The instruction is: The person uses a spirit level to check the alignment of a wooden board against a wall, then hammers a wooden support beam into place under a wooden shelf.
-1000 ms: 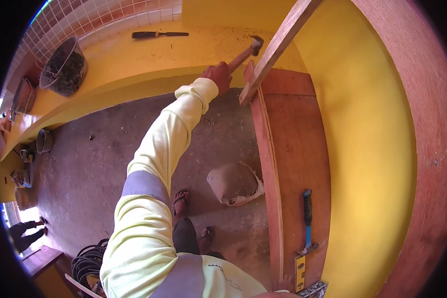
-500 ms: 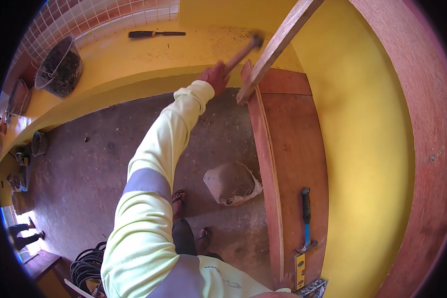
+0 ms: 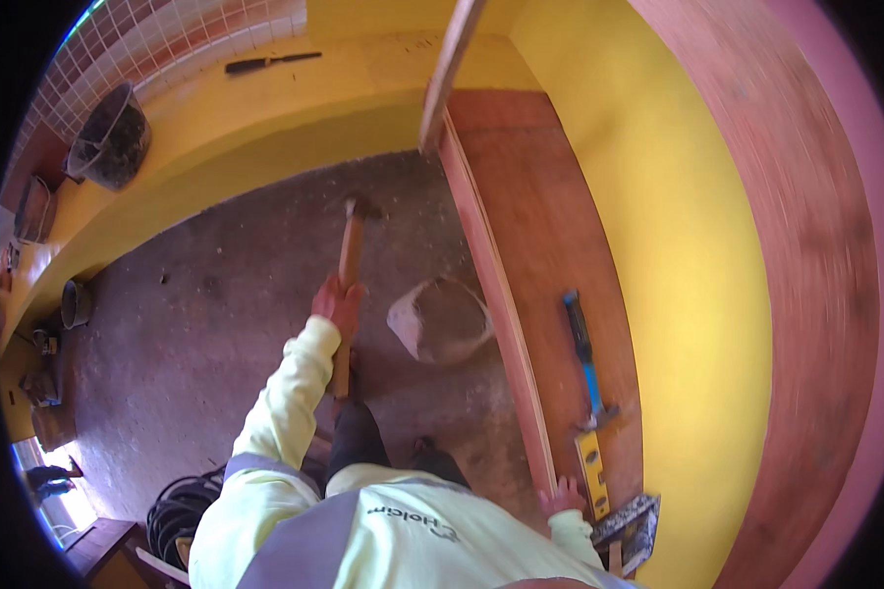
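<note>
A hammer (image 3: pixel 350 250) is held over the floor (image 3: pixel 216 334) by the left hand (image 3: pixel 338 304), the fingers closed around its wooden handle. Open floor is left between it and the raised edge (image 3: pixel 497 285) of the wooden surface (image 3: pixel 545 226), near which a pale lump (image 3: pixel 442 319) is seen. The right hand (image 3: pixel 563 496) is rested on that edge; whether it is gripped cannot be told. A blue tool (image 3: pixel 580 337) and yellow level (image 3: pixel 591 474) are lined up beyond. A beam (image 3: pixel 450 71) is cut off above; the hammer's head is blurred.
</note>
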The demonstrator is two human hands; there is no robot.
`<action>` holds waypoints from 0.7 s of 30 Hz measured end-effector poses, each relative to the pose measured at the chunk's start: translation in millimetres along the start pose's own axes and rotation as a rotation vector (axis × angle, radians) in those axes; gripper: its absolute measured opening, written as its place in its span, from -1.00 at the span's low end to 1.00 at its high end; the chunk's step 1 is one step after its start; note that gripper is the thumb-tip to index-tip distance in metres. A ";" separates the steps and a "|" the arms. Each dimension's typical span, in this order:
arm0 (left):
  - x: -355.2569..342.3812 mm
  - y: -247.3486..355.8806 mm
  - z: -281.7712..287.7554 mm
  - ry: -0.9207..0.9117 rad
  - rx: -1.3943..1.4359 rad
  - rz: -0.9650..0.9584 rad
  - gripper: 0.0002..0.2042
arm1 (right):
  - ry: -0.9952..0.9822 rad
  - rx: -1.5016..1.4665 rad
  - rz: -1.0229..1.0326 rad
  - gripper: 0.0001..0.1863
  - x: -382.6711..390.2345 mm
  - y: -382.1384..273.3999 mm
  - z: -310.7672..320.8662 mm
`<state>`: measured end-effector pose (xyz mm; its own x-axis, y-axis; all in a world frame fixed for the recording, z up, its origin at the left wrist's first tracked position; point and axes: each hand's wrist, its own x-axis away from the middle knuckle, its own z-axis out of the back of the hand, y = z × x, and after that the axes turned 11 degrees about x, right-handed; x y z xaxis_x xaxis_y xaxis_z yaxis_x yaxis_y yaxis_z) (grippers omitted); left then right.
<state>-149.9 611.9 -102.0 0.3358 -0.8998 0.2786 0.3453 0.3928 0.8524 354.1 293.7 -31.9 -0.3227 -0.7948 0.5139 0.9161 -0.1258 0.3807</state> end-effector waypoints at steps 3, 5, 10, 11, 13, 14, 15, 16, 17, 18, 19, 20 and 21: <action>142.8 19.3 12.2 -0.258 0.305 0.415 -0.75 | 0.107 -0.035 0.053 -0.27 -4.5 1.7 -13.7; 233.3 -10.2 -0.1 -0.317 0.345 0.565 -0.77 | 0.258 -0.101 0.151 -0.32 -6.5 -1.1 -11.8; 383.2 -20.3 -46.1 -0.486 0.400 0.654 -0.75 | 0.184 -0.172 0.259 -0.36 -1.0 8.7 1.8; 405.1 -17.0 -53.1 -0.518 0.383 0.632 -0.76 | 0.182 -0.166 0.288 -0.36 -0.3 9.0 0.1; 442.8 -7.0 -64.6 -0.582 0.348 0.580 -0.76 | 0.287 -0.171 0.297 -0.42 -4.0 11.5 -12.3; 462.7 -9.3 -67.5 -0.578 0.351 0.587 -0.76 | 0.371 -0.162 0.301 -0.47 -0.8 13.7 -18.0; 480.3 -12.4 -69.5 -0.588 0.351 0.555 -0.76 | 0.369 -0.172 0.308 -0.48 -0.7 13.7 -21.0; 498.2 -16.8 -71.7 -0.600 0.352 0.520 -0.75 | 0.369 -0.182 0.312 -0.48 -0.3 11.7 -20.1; 514.9 -23.2 -73.8 -0.608 0.340 0.464 -0.74 | 0.375 -0.166 0.306 -0.48 -1.3 11.5 -21.5; 530.2 -26.1 -74.2 -0.608 0.350 0.457 -0.74 | 0.382 -0.149 0.303 -0.47 -2.7 11.0 -23.3; 545.5 -26.2 -72.9 -0.577 0.335 0.448 -0.74 | 0.324 -0.147 0.301 -0.36 -4.6 10.1 -19.0; 563.5 -28.4 -72.3 -0.550 0.323 0.441 -0.74 | 0.265 -0.142 0.293 -0.25 -4.1 11.3 -16.0; 581.5 -34.8 -72.5 -0.553 0.338 0.434 -0.74 | 0.275 -0.130 0.289 -0.25 -7.3 12.4 -17.9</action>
<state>96.9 88.8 -1.7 -0.1362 -0.6779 0.7224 -0.0324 0.7319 0.6806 372.1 287.3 -44.7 0.0117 -0.9350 0.3544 0.9877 0.0662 0.1418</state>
